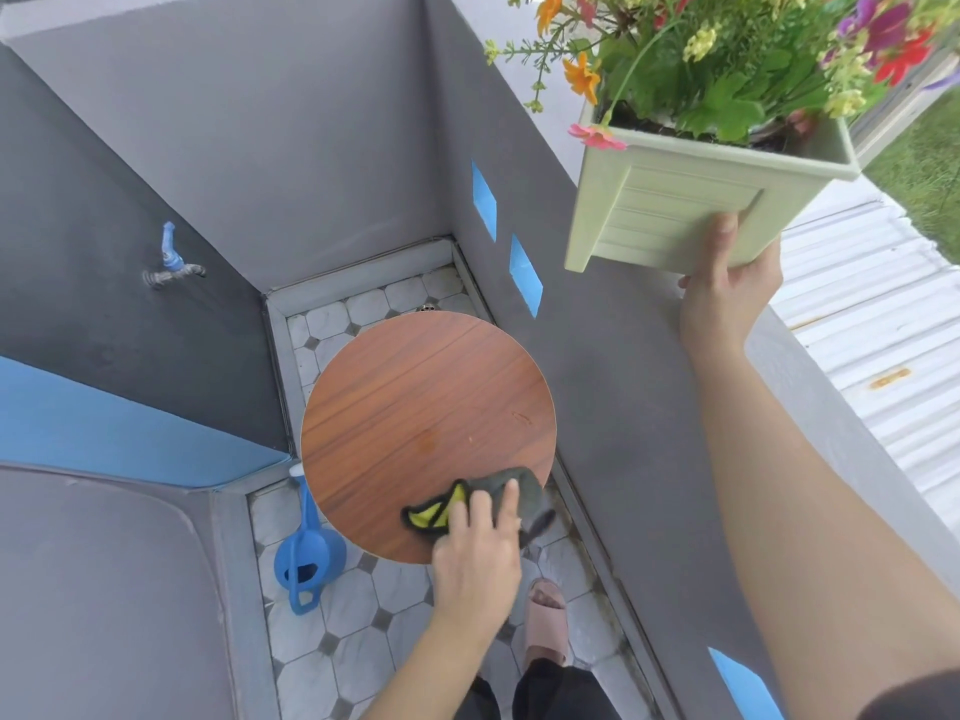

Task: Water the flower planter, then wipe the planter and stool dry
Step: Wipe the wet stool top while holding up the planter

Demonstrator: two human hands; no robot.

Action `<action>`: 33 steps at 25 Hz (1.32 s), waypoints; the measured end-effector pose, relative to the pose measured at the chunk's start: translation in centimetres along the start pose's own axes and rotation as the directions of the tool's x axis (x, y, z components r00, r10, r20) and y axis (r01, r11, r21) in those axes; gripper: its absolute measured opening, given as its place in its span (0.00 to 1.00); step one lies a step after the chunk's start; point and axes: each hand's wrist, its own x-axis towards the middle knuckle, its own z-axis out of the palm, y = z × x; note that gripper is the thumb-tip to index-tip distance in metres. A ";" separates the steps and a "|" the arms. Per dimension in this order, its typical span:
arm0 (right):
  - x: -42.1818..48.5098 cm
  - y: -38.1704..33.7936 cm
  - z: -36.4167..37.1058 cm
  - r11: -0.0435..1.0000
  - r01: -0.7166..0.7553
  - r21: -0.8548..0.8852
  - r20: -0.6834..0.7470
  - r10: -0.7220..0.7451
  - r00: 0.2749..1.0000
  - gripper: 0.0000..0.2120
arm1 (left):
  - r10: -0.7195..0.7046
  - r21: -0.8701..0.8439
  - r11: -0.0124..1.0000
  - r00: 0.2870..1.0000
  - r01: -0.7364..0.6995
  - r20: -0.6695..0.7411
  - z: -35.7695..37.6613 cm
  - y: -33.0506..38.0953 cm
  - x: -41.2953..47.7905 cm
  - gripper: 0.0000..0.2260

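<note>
A pale green square planter [680,210] full of mixed flowers is held up in the air at the upper right, tilted. My right hand [727,283] grips it from beneath, thumb on its side panel. Below, a round wood-grain stool top [415,407] stands over the tiled floor. My left hand [478,543] presses a dark grey and yellow cloth [498,498] onto the stool's near edge.
A blue watering can [306,558] lies on the tiled floor left of the stool. A tap [171,267] sticks out of the dark wall at left. Grey walls enclose the narrow tiled bay. My foot in a pink slipper [545,626] stands near the stool.
</note>
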 end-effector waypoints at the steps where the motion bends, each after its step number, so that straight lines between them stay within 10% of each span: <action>1: 0.1 0.0 -0.1 1.000 -0.015 0.000 0.006 0.015 1.000 0.16 | 0.034 0.006 0.999 0.999 -0.034 0.002 -0.2 -0.1 0.4 0.22; 8: 0.0 -0.3 -0.1 0.999 -0.037 -0.023 0.019 0.037 0.999 0.17 | -0.584 -0.028 0.811 0.804 0.585 -0.113 -2.0 -11.4 2.7 0.17; 18: -0.1 -0.5 0.0 1.000 -0.008 -0.012 0.019 0.008 1.000 0.17 | 0.017 0.050 0.999 0.999 -0.015 -0.035 1.2 2.8 7.1 0.19; 33: 0.0 -0.8 0.1 0.998 0.028 0.050 -0.017 -0.028 0.999 0.17 | -0.541 0.014 0.833 0.820 0.553 -0.188 -1.1 -13.5 11.5 0.18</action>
